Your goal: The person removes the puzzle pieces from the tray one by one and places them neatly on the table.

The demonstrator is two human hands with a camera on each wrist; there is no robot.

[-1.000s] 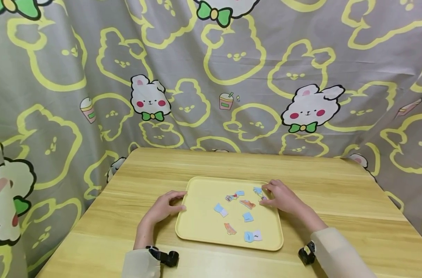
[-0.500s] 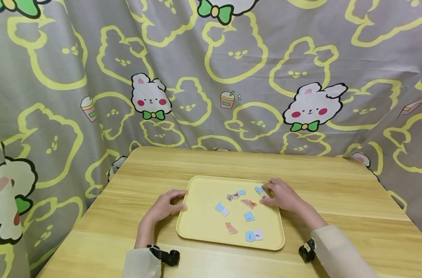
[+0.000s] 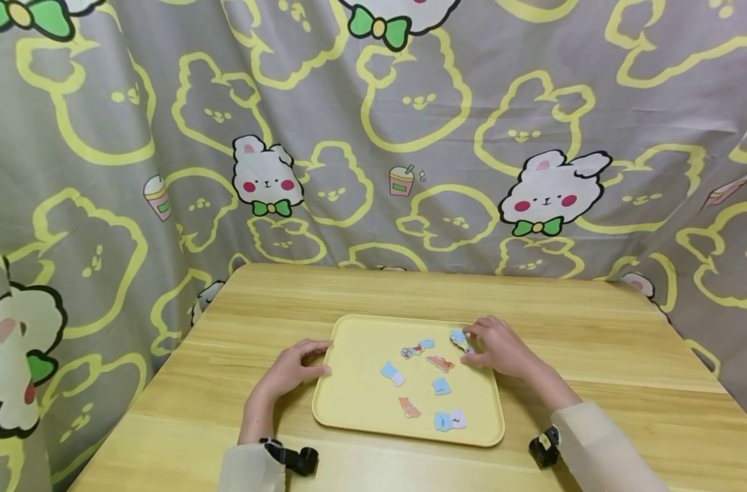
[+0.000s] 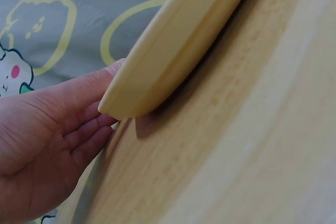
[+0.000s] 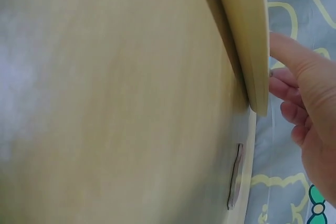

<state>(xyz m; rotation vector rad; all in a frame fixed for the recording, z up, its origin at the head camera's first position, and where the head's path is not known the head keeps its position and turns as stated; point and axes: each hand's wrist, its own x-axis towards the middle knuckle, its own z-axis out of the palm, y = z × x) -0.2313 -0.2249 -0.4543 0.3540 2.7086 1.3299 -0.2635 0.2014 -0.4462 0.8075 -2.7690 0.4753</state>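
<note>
A yellow tray (image 3: 361, 410) lies on the wooden table with several cut-out puzzle pieces on it. My left hand (image 3: 291, 367) is at its left side, thumb and fingertips touching the rim with the fingers relaxed. At the upper right corner, my right hand (image 3: 499, 347) pinches a blue-and-white puzzle piece (image 3: 458, 338) between thumb and fingers; that piece looks slightly tilted. Nearest to it lie an orange piece (image 3: 441, 363) and a blue piece with red (image 3: 413, 351). In the right wrist view, the tray wall hides most of what the fingers hold.
Lower on the tray are a blue piece (image 3: 441, 386), another orange piece (image 3: 409, 407), a blue-and-lilac piece (image 3: 393, 373) and a joined-looking blue-and-pink pair (image 3: 450, 420). The table (image 3: 275, 294) extends around the tray, with a patterned grey curtain (image 3: 348, 102) behind it.
The puzzle piece at my right fingertips now shows a darker edge and sits a little more tilted. My left hand stays at the tray's rim.
</note>
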